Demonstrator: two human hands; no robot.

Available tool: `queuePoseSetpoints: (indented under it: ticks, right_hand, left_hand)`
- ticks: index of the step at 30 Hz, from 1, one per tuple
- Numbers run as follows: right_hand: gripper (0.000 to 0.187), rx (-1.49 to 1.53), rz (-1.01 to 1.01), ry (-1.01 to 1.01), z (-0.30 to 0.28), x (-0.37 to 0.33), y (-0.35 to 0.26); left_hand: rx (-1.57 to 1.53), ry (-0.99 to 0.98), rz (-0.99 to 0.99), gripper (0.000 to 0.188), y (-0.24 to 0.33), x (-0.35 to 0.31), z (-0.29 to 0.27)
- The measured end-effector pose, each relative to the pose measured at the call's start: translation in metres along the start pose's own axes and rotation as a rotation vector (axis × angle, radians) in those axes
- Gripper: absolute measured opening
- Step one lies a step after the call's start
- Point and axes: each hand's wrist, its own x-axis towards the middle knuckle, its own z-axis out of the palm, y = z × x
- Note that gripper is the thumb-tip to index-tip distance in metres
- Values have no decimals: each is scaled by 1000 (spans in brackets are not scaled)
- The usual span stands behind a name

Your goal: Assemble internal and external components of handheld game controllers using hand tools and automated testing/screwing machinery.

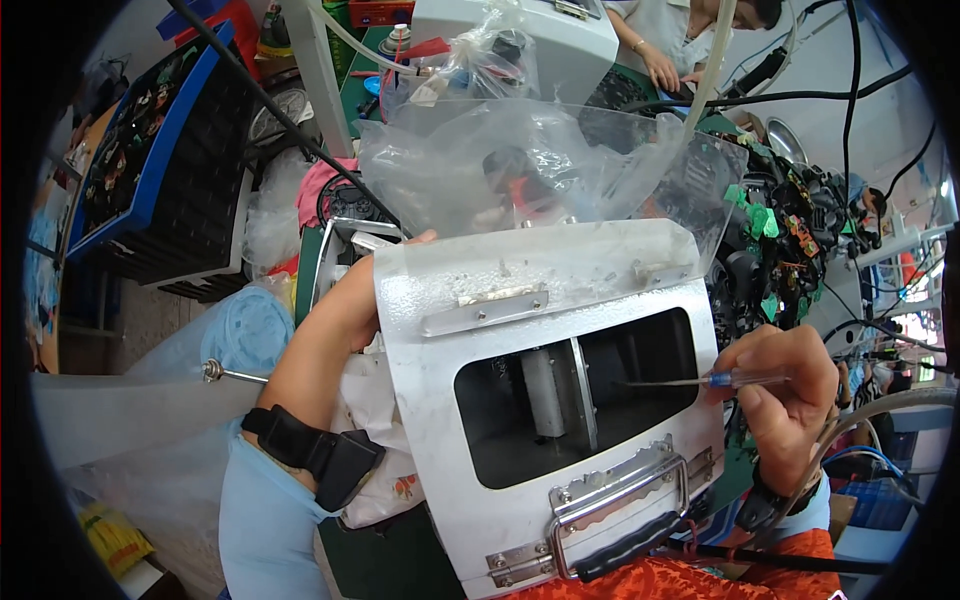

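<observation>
A white metal box [560, 535] with a rounded rectangular window is tilted in front of me. Inside the window, a grey cylinder [544, 392] lies beside a thin metal bar [585, 395]. My right hand [785, 395] is closed around the handle of a slim screwdriver [735, 379], blue and clear. Its shaft reaches over the right edge of the window into the opening. My left hand [424, 238] grips the box from behind its far left edge; most of its fingers are hidden there. The box's near side carries a latch and a handle with a black grip [628, 547].
Clear plastic bags [480, 165] lie beyond the box. Black and green parts [790, 235] are heaped at the right. A blue-rimmed black crate [150, 170] stands at left, near rolled plastic film [240, 335]. A co-worker's hand [658, 68] shows at the far side. Cables hang overhead.
</observation>
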Motion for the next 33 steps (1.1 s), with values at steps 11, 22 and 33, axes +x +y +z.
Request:
queuePoseSetpoints:
  ticks: [11, 22, 33]
  right_hand:
    - [19, -81, -84, -53, -10, -12, 7]
    - [22, -171, -103, -189, 4, 5, 8]
    - [24, -360, -193, -387, 5, 20, -1]
  left_hand:
    - [195, 16, 26, 53, 12, -10, 8]
    - [179, 66, -7, 39, -2, 16, -9]
    - [156, -4, -14, 39, -12, 27, -17]
